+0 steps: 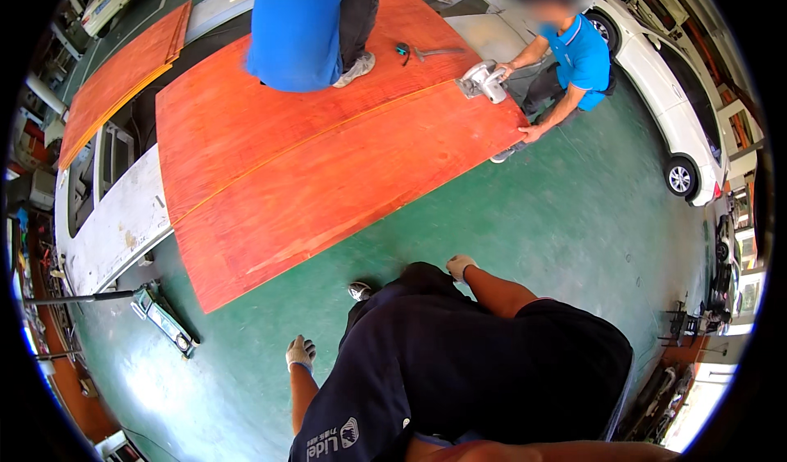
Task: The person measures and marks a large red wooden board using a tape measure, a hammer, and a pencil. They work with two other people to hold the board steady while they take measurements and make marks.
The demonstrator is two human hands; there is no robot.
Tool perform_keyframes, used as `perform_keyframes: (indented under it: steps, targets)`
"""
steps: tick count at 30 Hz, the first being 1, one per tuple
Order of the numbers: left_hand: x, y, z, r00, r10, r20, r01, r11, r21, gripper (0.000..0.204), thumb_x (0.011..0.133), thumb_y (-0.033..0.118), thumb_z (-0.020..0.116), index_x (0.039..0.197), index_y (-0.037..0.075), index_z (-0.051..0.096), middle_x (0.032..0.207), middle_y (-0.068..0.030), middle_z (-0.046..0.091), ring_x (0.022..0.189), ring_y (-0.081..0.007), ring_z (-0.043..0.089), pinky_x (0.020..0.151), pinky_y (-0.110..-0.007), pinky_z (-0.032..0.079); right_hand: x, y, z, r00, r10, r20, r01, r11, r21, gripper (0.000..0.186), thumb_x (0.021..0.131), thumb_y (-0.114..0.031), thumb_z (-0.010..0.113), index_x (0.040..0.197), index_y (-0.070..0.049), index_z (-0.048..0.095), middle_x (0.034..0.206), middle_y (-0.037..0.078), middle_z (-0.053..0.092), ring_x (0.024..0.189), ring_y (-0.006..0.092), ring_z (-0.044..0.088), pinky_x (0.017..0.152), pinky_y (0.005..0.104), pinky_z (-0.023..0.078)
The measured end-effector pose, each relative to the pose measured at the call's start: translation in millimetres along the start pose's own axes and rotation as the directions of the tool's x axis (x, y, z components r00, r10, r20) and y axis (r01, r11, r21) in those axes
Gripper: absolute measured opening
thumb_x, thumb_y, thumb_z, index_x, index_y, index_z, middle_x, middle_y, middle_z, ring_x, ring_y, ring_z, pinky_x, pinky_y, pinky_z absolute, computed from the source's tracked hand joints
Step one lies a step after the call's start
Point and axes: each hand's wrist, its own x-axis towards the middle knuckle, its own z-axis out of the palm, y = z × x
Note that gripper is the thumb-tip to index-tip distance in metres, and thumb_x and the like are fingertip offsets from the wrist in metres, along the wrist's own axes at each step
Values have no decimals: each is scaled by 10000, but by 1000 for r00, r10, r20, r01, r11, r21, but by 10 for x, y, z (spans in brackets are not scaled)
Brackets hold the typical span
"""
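My left hand (301, 353), in a pale work glove, hangs beside my body over the green floor. Its fingers are loosely bent and apart, with nothing in them. On the other side, my right hand (461, 266) wears a similar glove and is lowered in front of me; how its fingers lie is hard to make out. Both hands are away from the large reddish-orange plywood sheet (328, 191) before me. A circular saw (485, 81) rests on that sheet's right part, under a co-worker's hand. A straight line crosses the sheet to the saw.
One person (299, 31) in blue squats on the plywood; another (578, 60) crouches at its right edge. A tape measure (402, 50) and a hammer-like tool (438, 53) lie there. Stacked boards (123, 85), a floor jack (166, 318) and a white car (664, 93) stand around.
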Motion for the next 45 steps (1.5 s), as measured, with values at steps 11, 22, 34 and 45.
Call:
perform_keyframes:
  steps: [11,22,34,45]
  targets:
    - [-348,-1180,-190,954,188,234,-287,352,891,362,936,390,653,1179,127,600,1149,-196,679,1027,-415,661,824,-485,536,265,-265,-64,968,-231,97,227,973,51,278,913,-206,584,1040,-7,732,817,135,711,683,242,673,627,390,541]
    - [-956,-1556,2,966,217,143,-260,787,560,429,942,315,686,1291,92,577,1099,-173,702,927,-358,674,763,-481,562,656,755,-260,989,-28,145,13,995,101,211,905,-175,565,896,-1,682,714,113,659,601,231,629,548,394,505]
    - [-1172,-2086,-25,899,291,328,-335,-27,942,471,935,439,665,1317,174,590,1255,-216,701,1156,-413,682,932,-488,551,679,1417,-365,943,-168,289,279,871,-405,311,883,-235,516,844,-8,725,782,174,750,719,329,740,676,437,569]
    - [-1011,-1550,114,865,341,368,-480,354,802,429,937,309,702,1308,128,585,1094,-159,720,927,-338,713,768,-458,562,1030,1373,-338,981,-57,183,35,992,123,265,925,-191,535,1070,-62,716,850,142,705,740,312,687,643,433,526]
